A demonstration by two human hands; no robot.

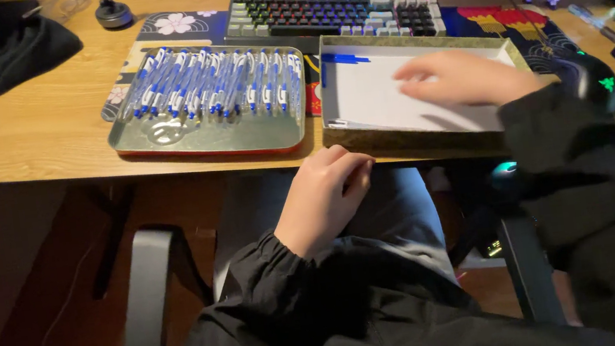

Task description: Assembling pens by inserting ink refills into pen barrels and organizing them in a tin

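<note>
here, your right hand (pixel 460 77) lies flat and blurred inside the shallow box (pixel 366 141) at the desk's front edge, fingers spread, gripping nothing you can make out. your left hand (pixel 323 194) rests loosely curled and empty just below that edge. a blue pen (pixel 344 58) lies in the box's far left corner; the tray (pixel 202 140) of blue and white pens (pixel 214 83) sits just left of the box. it looks like pens are being handled between tray and box. the wooden desk (pixel 28 129) also carries a keyboard (pixel 330 10); the room is dim.
</note>
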